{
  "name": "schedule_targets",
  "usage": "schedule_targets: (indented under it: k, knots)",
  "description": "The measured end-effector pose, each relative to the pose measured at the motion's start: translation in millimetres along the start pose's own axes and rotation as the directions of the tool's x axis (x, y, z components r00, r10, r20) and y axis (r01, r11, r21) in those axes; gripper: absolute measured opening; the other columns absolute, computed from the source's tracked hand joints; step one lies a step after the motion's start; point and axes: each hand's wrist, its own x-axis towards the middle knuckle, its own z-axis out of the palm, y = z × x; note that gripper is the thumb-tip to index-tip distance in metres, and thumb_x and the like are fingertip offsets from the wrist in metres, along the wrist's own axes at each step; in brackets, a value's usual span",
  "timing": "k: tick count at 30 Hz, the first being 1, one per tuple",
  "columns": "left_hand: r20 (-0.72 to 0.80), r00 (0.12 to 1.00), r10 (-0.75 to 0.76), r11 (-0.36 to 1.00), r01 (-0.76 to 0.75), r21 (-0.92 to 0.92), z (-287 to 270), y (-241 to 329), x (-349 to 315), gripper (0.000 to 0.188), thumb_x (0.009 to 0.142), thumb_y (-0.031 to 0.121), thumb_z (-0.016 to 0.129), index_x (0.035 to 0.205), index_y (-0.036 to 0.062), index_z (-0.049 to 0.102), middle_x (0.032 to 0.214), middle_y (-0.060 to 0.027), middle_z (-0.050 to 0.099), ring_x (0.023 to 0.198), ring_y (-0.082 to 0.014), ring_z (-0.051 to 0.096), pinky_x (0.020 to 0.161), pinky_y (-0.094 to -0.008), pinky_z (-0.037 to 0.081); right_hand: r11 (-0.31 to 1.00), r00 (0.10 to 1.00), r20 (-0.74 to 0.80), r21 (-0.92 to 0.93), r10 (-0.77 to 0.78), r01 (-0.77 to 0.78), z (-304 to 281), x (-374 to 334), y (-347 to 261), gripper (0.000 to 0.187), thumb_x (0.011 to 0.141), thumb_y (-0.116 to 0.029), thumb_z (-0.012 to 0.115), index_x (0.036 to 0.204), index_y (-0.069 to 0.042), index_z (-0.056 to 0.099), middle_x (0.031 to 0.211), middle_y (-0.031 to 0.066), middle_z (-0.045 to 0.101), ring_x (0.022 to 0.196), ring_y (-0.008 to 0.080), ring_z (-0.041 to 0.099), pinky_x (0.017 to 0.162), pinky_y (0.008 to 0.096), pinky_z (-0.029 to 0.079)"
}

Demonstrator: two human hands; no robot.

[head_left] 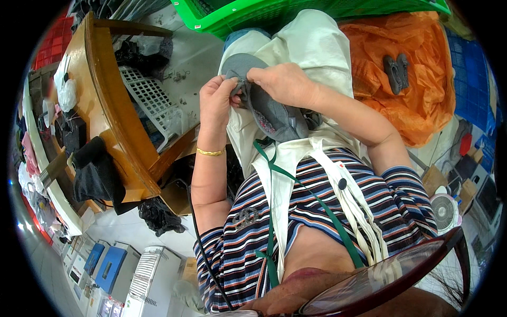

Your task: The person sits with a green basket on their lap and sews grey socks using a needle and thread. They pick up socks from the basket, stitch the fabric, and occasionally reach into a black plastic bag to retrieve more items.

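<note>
A grey cloth shoe (280, 119) lies across my lap on a white apron (319, 45), its rounded toe pointing away from me and its opening facing up. My left hand (215, 98) pinches a bunched bit of grey fabric at the shoe's upper, near the toe. From the other side, my right hand (285, 83) grips the upper close to the left fingertips, thumb and fingers pressed together. Some patterned lining shows inside the shoe. Whatever fine detail sits between the fingertips is hidden.
To the right, a pair of grey shoes (396, 73) rests on an orange sheet (422, 113). Beyond my knees is a green crate (227, 18). At the left stands a wooden table (100, 68) with a black cloth (95, 171) over its edge, beside a white plastic basket (150, 100).
</note>
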Motion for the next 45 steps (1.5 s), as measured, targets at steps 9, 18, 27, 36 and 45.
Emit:
schedule_targets:
  k: [9,18,27,36,45]
  knots:
    - [0.049,0.998,-0.031,0.998,0.028,0.062,-4.3,5.3,1.0,0.011,0.089,0.014,0.064,0.082,0.0063,0.062,0.069,-0.0006,0.061,0.050,-0.0065,0.052,0.047,-0.0200,0.040,0.993,1.000,-0.003,0.121,-0.001,0.002,2.3,4.4,2.8,0.010,0.093,-0.014,0.056,0.102,-0.009,0.059,0.082,0.0163,0.067,0.076,0.0386,0.065,0.063,0.0469,0.050]
    - [0.166,0.982,-0.085,0.990,0.102,-0.093,-13.4,2.9,3.1,0.009,0.093,0.013,0.063,0.092,0.0047,0.064,0.072,-0.0027,0.066,0.052,-0.0082,0.058,0.047,-0.0205,0.046,0.946,0.983,-0.094,0.299,0.157,-0.123,13.0,4.4,-13.5,0.012,0.097,-0.016,0.054,0.104,-0.006,0.054,0.084,0.0203,0.065,0.081,0.0420,0.063,0.067,0.0474,0.049]
    - [0.042,0.999,0.010,0.999,-0.008,-0.049,2.1,-0.9,-4.0,0.011,0.089,0.011,0.069,0.083,0.0030,0.065,0.070,-0.0032,0.065,0.051,-0.0064,0.053,0.047,-0.0202,0.041,0.971,0.985,-0.170,0.237,0.012,0.029,-7.2,16.7,-11.7,0.013,0.096,-0.018,0.056,0.098,-0.006,0.057,0.091,0.0132,0.064,0.082,0.0364,0.062,0.069,0.0406,0.048]
    - [-0.012,0.999,0.036,0.989,-0.034,0.143,15.4,7.6,-11.5,0.012,0.089,0.011,0.070,0.080,0.0050,0.063,0.070,0.0001,0.063,0.052,-0.0057,0.053,0.049,-0.0191,0.041,0.491,0.944,-0.043,0.861,0.326,-0.130,-13.2,37.4,-3.6,0.023,0.102,-0.030,0.053,0.098,-0.007,0.059,0.091,0.0021,0.067,0.063,0.0125,0.064,0.051,0.0255,0.048]
    - [-0.057,0.991,0.125,0.952,-0.103,0.288,15.5,-1.6,-4.2,0.016,0.088,0.011,0.070,0.077,0.0037,0.061,0.066,0.0021,0.058,0.051,-0.0042,0.049,0.048,-0.0200,0.039,0.128,0.955,-0.057,0.992,0.290,0.020,-71.9,0.6,4.2,0.022,0.103,-0.028,0.052,0.103,-0.007,0.057,0.061,-0.0042,0.048,0.045,0.0045,0.041,0.042,0.0184,0.031]
